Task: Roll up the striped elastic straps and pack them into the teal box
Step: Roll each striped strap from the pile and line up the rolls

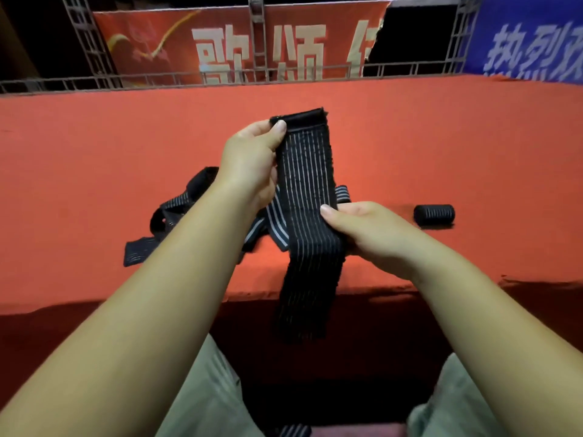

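**Edges and room.** The tabletop [94,146] is covered in red cloth. Its near edge runs below the hands. Its far edge meets a metal truss frame [258,72]. Bare red cloth lies beyond the hands and out to both sides.

**Writing.** A red banner [151,36] behind the frame carries large pale characters reading "歌颂"; a third character is cut off at a tear. A blue banner [530,39] at upper right reads "热烈", with a further character cropped by the frame edge.

**Hands.**
- Both forearms reach forward over the near edge.
- The left hand [252,162] is raised and pinches the plain black top end of the striped strap [307,171], thumb on the front face.
- The right hand [369,228] sits lower and grips the same strap at mid-length, thumb across its face and fingers curled behind.
- The strap is stretched flat between the two hands. Its free end hangs down past the near edge, above the lap.

**Other straps.**
- A rolled strap [434,215] lies on the tabletop, well right of the right hand.
- A loose heap of unrolled straps [176,212] lies under and left of the left forearm.
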A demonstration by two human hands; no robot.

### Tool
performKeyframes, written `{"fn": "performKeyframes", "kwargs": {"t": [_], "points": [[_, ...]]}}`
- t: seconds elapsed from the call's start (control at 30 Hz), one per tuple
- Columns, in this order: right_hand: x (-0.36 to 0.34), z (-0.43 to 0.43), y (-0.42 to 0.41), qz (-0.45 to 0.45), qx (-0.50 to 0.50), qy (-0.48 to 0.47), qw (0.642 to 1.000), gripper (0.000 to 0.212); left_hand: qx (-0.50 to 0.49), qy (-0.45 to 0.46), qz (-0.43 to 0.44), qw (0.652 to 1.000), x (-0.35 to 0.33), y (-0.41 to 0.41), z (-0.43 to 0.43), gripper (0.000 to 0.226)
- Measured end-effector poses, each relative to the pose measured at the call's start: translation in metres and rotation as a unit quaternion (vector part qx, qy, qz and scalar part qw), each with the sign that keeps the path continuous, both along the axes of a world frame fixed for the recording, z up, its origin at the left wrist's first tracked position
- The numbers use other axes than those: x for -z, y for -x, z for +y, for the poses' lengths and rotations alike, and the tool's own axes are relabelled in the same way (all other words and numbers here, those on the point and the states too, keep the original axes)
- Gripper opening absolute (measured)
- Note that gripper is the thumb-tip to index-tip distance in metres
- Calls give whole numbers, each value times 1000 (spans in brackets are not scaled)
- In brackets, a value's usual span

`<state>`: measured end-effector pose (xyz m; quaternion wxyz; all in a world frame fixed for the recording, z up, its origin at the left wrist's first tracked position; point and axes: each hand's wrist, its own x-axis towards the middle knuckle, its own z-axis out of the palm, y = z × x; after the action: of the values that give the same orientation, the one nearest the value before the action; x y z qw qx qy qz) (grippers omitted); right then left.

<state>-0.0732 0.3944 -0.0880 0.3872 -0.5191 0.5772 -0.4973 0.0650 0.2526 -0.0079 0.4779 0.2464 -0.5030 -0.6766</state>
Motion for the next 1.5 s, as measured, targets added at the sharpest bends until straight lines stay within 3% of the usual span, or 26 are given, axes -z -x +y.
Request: {"fn": "performKeyframes", "kwargs": {"t": [0.2,0.37,0.57,0.87,1.07,1.33,1.5], "points": [[31,-18,7,81,36,-19,996,53,-16,30,-53,998,38,7,-16,19],[47,-33,17,82,75,-65,992,27,-25,17,-78,996,67,12,-30,16],[50,-56,36,85,89,-47,991,29,-24,-4,-78,997,95,21,-44,20],[55,-91,62,-19,157,80,984,15,3,17,-102,995,123,36,-56,21],[72,-111,73,-2,155,70,985,16,32,7,-115,993,140,39,-69,19],[78,-119,82,1,161,53,986,23,27,75,-126,989,145,44,-76,11],[78,-114,82,-17,169,57,984,13,31,89,-148,984,145,44,-73,14]]}}
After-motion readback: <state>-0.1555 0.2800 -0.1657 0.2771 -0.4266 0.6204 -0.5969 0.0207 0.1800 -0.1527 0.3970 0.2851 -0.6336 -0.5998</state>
